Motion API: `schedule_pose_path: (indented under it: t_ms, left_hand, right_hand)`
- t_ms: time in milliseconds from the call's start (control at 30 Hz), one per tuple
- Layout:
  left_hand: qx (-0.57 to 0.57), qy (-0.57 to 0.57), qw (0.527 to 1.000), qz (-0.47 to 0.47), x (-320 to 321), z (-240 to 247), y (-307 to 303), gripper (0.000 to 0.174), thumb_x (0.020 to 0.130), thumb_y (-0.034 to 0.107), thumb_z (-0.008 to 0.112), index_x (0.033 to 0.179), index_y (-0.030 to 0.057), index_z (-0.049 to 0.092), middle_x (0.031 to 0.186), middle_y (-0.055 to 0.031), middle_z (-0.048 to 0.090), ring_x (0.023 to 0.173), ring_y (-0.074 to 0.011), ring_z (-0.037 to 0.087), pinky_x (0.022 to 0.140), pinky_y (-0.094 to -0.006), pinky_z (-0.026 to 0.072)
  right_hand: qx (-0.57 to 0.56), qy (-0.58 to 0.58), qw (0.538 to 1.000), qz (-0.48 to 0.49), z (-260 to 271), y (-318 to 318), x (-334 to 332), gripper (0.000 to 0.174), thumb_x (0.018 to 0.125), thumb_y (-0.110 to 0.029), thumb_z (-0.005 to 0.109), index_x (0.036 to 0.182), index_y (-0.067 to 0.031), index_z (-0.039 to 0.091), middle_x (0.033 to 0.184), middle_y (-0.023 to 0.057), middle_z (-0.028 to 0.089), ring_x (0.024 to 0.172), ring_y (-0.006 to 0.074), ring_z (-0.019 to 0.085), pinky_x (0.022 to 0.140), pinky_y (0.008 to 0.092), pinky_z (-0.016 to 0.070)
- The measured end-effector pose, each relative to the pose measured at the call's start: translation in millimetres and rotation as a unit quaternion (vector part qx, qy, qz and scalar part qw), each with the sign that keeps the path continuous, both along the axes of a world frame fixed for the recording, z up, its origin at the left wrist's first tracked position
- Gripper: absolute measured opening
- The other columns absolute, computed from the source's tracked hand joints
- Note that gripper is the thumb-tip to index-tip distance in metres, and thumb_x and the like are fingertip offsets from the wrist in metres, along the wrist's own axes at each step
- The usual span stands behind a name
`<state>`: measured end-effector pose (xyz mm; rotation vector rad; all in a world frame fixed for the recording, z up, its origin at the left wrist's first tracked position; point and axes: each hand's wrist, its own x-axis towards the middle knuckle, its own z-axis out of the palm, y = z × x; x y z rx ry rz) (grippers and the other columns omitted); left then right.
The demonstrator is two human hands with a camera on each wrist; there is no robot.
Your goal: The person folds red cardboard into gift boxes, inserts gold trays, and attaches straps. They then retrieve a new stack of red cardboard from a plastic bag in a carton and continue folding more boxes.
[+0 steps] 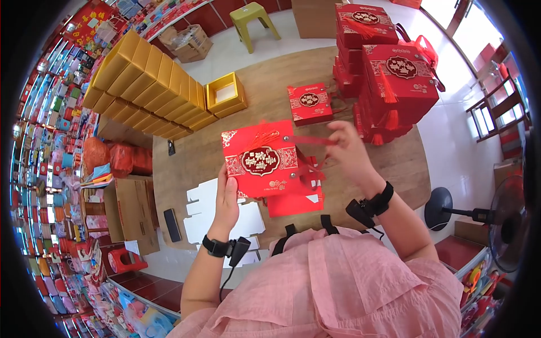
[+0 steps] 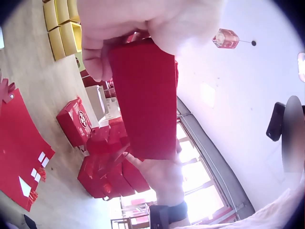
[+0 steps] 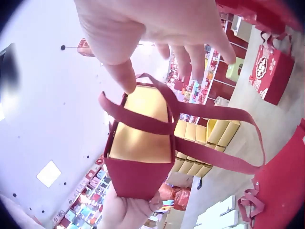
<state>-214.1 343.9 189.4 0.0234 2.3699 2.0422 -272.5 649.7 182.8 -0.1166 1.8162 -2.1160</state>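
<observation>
My left hand [image 1: 227, 204] grips a red gift box [image 1: 260, 160] by its lower left side, raised over the wooden table. Its front has gold patterns, a dark red label and a red tassel. The right wrist view shows a gold inner box [image 3: 143, 126] inside the red cover. Loose dark red ribbon handles [image 3: 217, 112] loop out from the box's side. Beside these ribbons is my right hand [image 1: 350, 151], its fingers spread and loosely bent. In the right wrist view its thumb hangs near the box's edge, and the ribbons run below the fingers.
Stacked gold boxes [image 1: 152, 84] stand at the back left, stacked red gift boxes [image 1: 400, 84] at the right. One red box [image 1: 310, 103] sits between them. Flat red covers [image 1: 296, 205], white card pieces [image 1: 248, 217] and a phone [image 1: 172, 225] lie nearer me.
</observation>
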Motion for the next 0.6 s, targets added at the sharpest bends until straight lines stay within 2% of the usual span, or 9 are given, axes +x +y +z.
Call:
schedule_pose_path:
  t_ms: [67,100,133,233,333,400,467,533,600]
  left_hand:
    - [0.019,-0.069,0.997,-0.031,-17,-7,1,0.053,0.100,0.039,0.034,0.142,0.0068,0.028,0.128,-0.0066,0.049,0.107,-0.0118,0.055,0.084,-0.0262,0.0478]
    - [0.068,-0.085,0.994,-0.005,-24,-5,14,0.049,0.100,0.040,0.035,0.134,0.0051,0.037,0.121,-0.0095,0.053,0.102,-0.0136,0.054,0.087,-0.0275,0.0452]
    - [0.066,-0.090,0.994,-0.011,-33,-9,14,0.049,0.100,0.040,0.035,0.134,0.0051,0.037,0.121,-0.0095,0.053,0.102,-0.0136,0.054,0.087,-0.0275,0.0452]
    - [0.195,-0.188,0.958,-0.091,-67,-19,26,0.046,0.099,0.045,0.033,0.121,0.0067,0.047,0.093,-0.0085,0.064,0.073,-0.0185,0.060,0.068,-0.0330,0.0497]
    - [0.204,-0.233,0.948,-0.074,-101,-23,47,0.046,0.099,0.045,0.033,0.117,0.0063,0.051,0.091,-0.0084,0.064,0.074,-0.0179,0.060,0.067,-0.0315,0.0491]
    - [0.195,-0.253,0.941,-0.110,-123,-35,43,0.051,0.097,0.049,0.035,0.115,0.0039,0.052,0.096,-0.0106,0.065,0.078,-0.0201,0.061,0.071,-0.0345,0.0489]
    - [0.156,-0.237,0.954,-0.097,-140,-39,43,0.045,0.098,0.045,0.037,0.119,0.0068,0.052,0.094,-0.0066,0.063,0.076,-0.0164,0.060,0.064,-0.0304,0.0485]
    - [0.101,-0.227,0.967,-0.065,-145,-34,44,0.045,0.098,0.044,0.039,0.122,0.0077,0.049,0.100,-0.0056,0.062,0.079,-0.0154,0.059,0.064,-0.0297,0.0478]
    - [0.097,-0.228,0.963,-0.108,-150,-33,44,0.046,0.098,0.045,0.039,0.125,0.0081,0.046,0.105,-0.0053,0.060,0.080,-0.0142,0.058,0.063,-0.0289,0.0469]
  right_hand:
    - [-0.059,0.032,0.968,-0.240,-15,9,-1,0.048,0.081,0.003,0.059,0.124,-0.0048,0.038,0.098,0.0019,0.050,0.093,0.0099,0.051,0.082,0.0224,0.0414]
    - [-0.073,0.049,0.956,-0.280,-20,10,0,0.042,0.084,-0.002,0.059,0.121,-0.0065,0.041,0.107,0.0029,0.048,0.098,0.0107,0.049,0.083,0.0237,0.0416]
    - [-0.073,0.045,0.954,-0.287,-27,13,1,0.042,0.084,-0.002,0.059,0.121,-0.0065,0.041,0.107,0.0029,0.048,0.098,0.0107,0.049,0.083,0.0237,0.0416]
    - [-0.063,-0.060,0.968,-0.234,-58,18,7,0.039,0.090,-0.015,0.058,0.124,-0.0067,0.041,0.117,0.0045,0.046,0.107,0.0134,0.046,0.088,0.0264,0.0400]
    - [-0.093,-0.134,0.969,-0.185,-50,15,7,0.043,0.089,-0.016,0.058,0.127,-0.0060,0.041,0.118,0.0047,0.048,0.109,0.0133,0.046,0.087,0.0259,0.0393]
    - [-0.147,-0.159,0.964,-0.157,-72,24,-5,0.043,0.090,-0.013,0.057,0.129,-0.0064,0.041,0.107,0.0052,0.053,0.102,0.0147,0.050,0.084,0.0270,0.0407]
    - [-0.355,-0.132,0.897,-0.230,-84,36,-16,0.037,0.091,-0.008,0.053,0.126,-0.0070,0.042,0.092,0.0053,0.056,0.092,0.0172,0.053,0.081,0.0296,0.0415]
    - [-0.417,-0.122,0.867,-0.245,-94,45,-20,0.034,0.091,-0.006,0.051,0.123,-0.0075,0.043,0.087,0.0052,0.056,0.088,0.0180,0.054,0.080,0.0309,0.0422]
    - [-0.477,-0.109,0.832,-0.259,-92,43,-25,0.031,0.091,-0.003,0.049,0.121,-0.0080,0.043,0.082,0.0051,0.055,0.085,0.0187,0.055,0.080,0.0323,0.0428]
